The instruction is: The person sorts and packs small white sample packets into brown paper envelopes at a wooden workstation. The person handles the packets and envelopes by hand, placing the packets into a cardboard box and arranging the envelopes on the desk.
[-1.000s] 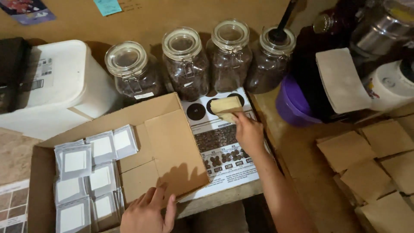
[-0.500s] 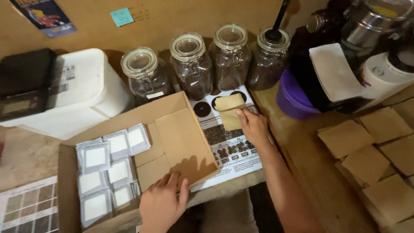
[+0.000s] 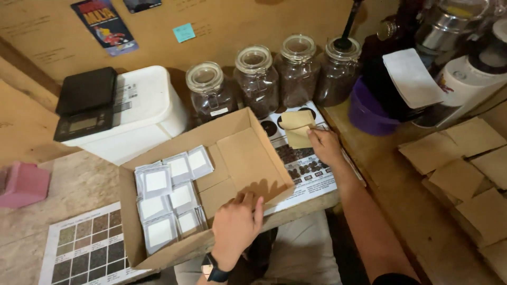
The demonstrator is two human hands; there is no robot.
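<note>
My left hand (image 3: 236, 226) rests on the near rim of an open cardboard box (image 3: 248, 153), fingers over the edge. Inside the box lie several small white-windowed packets (image 3: 168, 198) on its left side. My right hand (image 3: 324, 146) pinches a small tan paper pouch (image 3: 297, 128) just right of the box, above a printed chart (image 3: 303, 169) lying on the table. Behind the pouch stand several glass jars (image 3: 297, 71) filled with dark coffee.
A white bin (image 3: 132, 113) with a black scale (image 3: 84, 103) on it stands at the back left. A pink block (image 3: 24, 184) and a second printed chart (image 3: 87, 248) lie left. Brown pouches (image 3: 465, 163), a purple bucket (image 3: 367, 113) and machines sit right.
The view has shifted so the box and jars sit further right. My right hand has lifted the tan pouch slightly off the chart. My left hand stays on the box rim.
</note>
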